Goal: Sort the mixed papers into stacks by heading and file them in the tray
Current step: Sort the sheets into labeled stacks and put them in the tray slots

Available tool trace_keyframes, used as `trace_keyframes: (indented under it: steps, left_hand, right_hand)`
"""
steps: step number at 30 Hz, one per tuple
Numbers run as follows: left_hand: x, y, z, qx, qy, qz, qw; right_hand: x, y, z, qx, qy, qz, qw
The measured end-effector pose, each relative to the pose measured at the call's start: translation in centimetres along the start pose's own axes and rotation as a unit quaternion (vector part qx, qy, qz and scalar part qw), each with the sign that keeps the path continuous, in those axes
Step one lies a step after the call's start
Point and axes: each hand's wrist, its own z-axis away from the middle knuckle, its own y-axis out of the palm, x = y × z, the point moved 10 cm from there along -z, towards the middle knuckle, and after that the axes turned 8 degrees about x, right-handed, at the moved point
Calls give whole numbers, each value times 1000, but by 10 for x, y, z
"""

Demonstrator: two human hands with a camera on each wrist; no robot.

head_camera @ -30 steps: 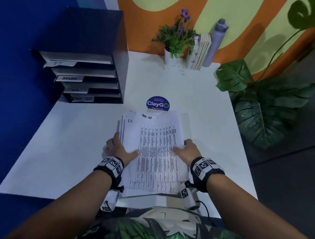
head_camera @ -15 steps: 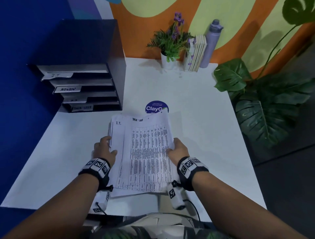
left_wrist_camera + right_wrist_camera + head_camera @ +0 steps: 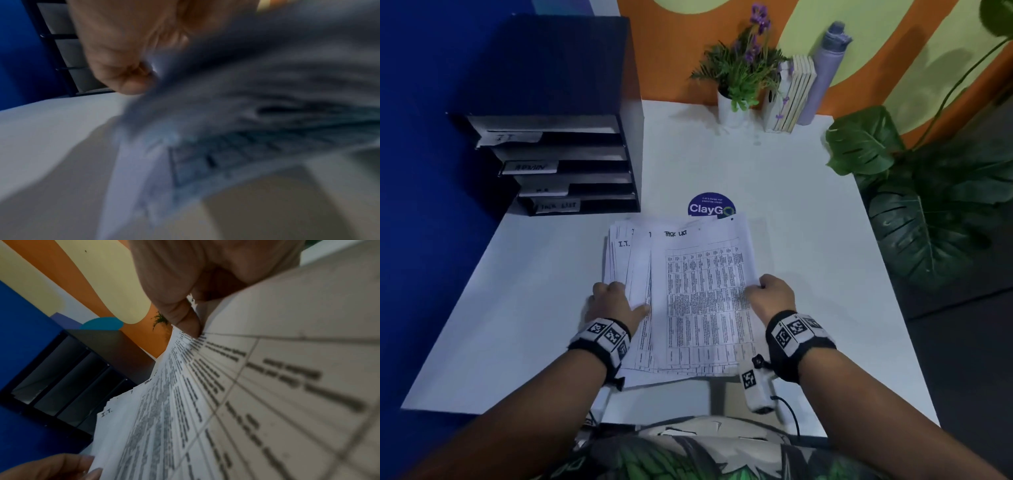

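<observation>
At lower centre, the left hand [image 3: 613,303] grips the paper stack [image 3: 681,301] by its left edge, thumb on top; the right hand [image 3: 774,296] pinches the right edge. Farther, upper left, stands the labelled tray [image 3: 571,164] on the table [image 3: 791,205].

You held thin matt white papers [image 3: 698,301], printed with grey tables, edges fanned and limp. Table [image 3: 808,240] looked smooth, matt white. At far left, tray [image 3: 571,161] showed dark matt walls with paper labels. Your wristbands [image 3: 796,339] looked like black cloth. Bottle [image 3: 825,68] at far right looked like matt lilac plastic. Round sticker [image 3: 710,205] looked glossy.
</observation>
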Motion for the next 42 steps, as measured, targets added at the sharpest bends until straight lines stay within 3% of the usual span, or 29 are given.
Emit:
trace_keyframes:
  steps: [4,8,13,20,25,31,33,37,40,42]
  left_hand:
    - [-4,-5,2,-6,4,-13,1000]
    - [-9,-18,2,-42,34,118,992]
    - [-1,-15,2,11,4,199,980]
    - [-10,6,8,65,-6,274,959]
    - [-17,-9,10,22,21,234,972]
    - [-41,-15,17,13,70,299,951]
    - [-56,-13,23,39,82,319,944]
    - [-81,-17,19,47,120,285,950]
    - [-93,-31,16,22,128,336,933]
    - [-104,-34,15,30,148,384,911]
  right_hand:
    - [-16,-17,1,-32,19,-22,999]
    - [-24,-32,-4,-52,14,-38,998]
    - [-30,-30,-7,-45,10,-46,998]
    - [-26,2,0,31,4,-88,996]
    - [-28,-23,-3,-16,-1,-64,998]
    - [-23,-20,-12,21,-24,-161,986]
    - [-13,-15,-13,34,-40,-187,981]
    - [7,-22,-14,54,-75,-165,982]
    - [0,-14,-17,126,-54,-137,981]
    - [-9,-31,-21,80,-59,-134,986]
